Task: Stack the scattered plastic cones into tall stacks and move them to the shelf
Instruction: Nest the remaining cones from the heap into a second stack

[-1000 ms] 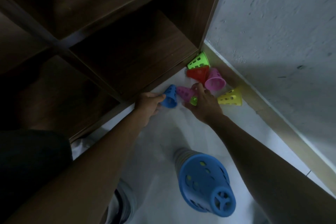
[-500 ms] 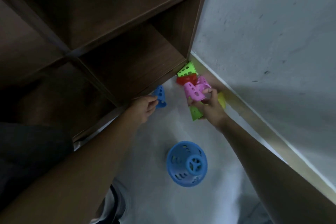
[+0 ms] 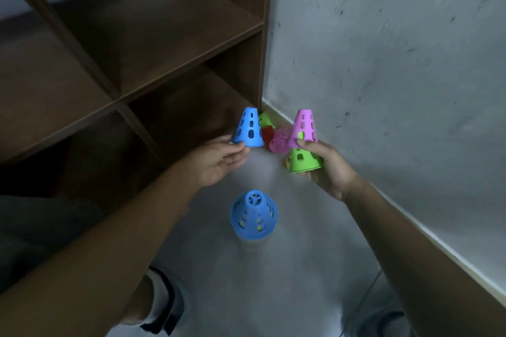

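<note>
Left of the floor stack of perforated blue-topped plastic cones, the left hand pinches a blue perforated cone by its rim; beyond-right, the right hand grips a pink-over-green nested pair (loosely seated, likely to separate).

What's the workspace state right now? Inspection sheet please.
Surface: grey floor, bare around the stack.
Job's things: blue-topped stack upright on floor; blue cone and pink-over-green cones held; green, red, pink loose cones in the corner.
Clutter: nothing seen.
Grippers: left hand fingers pinch the blue cone; right hand grips the pink-over-green pair.
Cables: nothing seen.
Surroundings: brown shelf, no cones on it; grey wall.
</note>
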Motion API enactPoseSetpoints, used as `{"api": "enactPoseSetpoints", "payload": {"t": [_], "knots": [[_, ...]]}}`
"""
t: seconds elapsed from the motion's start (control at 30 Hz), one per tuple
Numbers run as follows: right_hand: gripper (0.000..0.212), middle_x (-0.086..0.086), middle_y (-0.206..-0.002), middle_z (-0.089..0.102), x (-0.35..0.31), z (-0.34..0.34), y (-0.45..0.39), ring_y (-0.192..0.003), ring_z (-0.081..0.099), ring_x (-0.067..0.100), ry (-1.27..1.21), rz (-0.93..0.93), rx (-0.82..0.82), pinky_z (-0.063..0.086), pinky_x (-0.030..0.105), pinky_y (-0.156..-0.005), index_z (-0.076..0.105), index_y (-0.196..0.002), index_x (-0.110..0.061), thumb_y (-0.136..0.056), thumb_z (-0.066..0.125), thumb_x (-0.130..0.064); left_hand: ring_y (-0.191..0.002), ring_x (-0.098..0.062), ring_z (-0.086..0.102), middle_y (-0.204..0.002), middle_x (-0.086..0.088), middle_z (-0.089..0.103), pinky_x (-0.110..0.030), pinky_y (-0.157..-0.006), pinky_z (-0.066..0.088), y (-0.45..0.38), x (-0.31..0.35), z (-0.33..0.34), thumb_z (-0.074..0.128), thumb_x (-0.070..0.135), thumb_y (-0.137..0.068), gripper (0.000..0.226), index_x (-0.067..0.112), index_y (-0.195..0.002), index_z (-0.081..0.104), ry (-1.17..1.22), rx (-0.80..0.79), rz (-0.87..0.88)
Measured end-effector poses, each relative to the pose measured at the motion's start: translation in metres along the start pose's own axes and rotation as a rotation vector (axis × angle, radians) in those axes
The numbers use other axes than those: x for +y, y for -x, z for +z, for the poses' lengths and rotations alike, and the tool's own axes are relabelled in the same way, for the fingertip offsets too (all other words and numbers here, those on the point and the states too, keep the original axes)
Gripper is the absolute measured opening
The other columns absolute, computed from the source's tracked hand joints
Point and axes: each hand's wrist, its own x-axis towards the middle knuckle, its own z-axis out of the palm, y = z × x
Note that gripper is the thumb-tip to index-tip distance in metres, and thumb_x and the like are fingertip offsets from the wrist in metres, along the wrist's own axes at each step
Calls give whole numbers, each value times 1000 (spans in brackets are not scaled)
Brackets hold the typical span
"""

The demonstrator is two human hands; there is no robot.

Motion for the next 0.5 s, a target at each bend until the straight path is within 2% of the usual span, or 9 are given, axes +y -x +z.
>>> {"api": "enactPoseSetpoints", "payload": {"t": [0.07,0.13,0.23,0.27,0.33,0.4,0.5], "knots": [[44,11,-103,71,-8,2,13,-99,61,29,-60,-21,-30,39,55,-110,67,-117,-8,-77,72,-25,-77,-10,74,-86,-4,76,-29,-84,60,16,7,6,57,-5,-96,29,5,-121,64,3,-39,22],[47,13,-105,71,-14,5,24,-93,65,27,-88,-40,-59,35,59,-114,66,-119,-4,-77,72,-24,-83,-11,75,-91,-7,77,-31,-88,58,31,14,10,56,-6,-95,28,4,-121,64,31,-71,31],[76,24,-117,66,-25,13,41,-96,63,33,-93,-93,-104,33,65,-110,61,-127,3,-65,87,-31,-90,-14,74,-102,-9,76,-33,-91,57,55,24,17,57,-5,-93,27,6,-116,66,68,-108,29],[79,26,-118,64,-30,15,46,-96,62,35,-86,-112,-112,32,67,-108,62,-126,3,-61,90,-33,-90,-14,74,-105,-9,75,-34,-92,57,64,28,19,58,-5,-92,27,7,-115,66,52,-121,33],[64,22,-106,66,-39,23,56,-87,64,33,-87,-153,-128,36,70,-99,66,-117,-2,-65,87,-33,-89,-13,72,-105,-7,74,-34,-93,57,83,34,21,63,0,-87,33,11,-118,67,-19,-164,42],[52,14,-95,67,-47,29,65,-78,65,28,-88,-180,-126,39,61,-85,67,-113,-8,-71,83,-32,-84,-11,69,-96,-3,72,-30,-87,60,102,40,21,67,7,-80,43,15,-122,66,-103,-209,47],[38,5,-86,67,-54,40,80,-71,60,24,-83,-248,-131,37,43,-73,58,-115,-15,-83,72,-29,-81,-9,65,-91,3,71,-24,-75,58,126,46,17,68,13,-79,50,18,-128,63,-205,-231,80]]}}
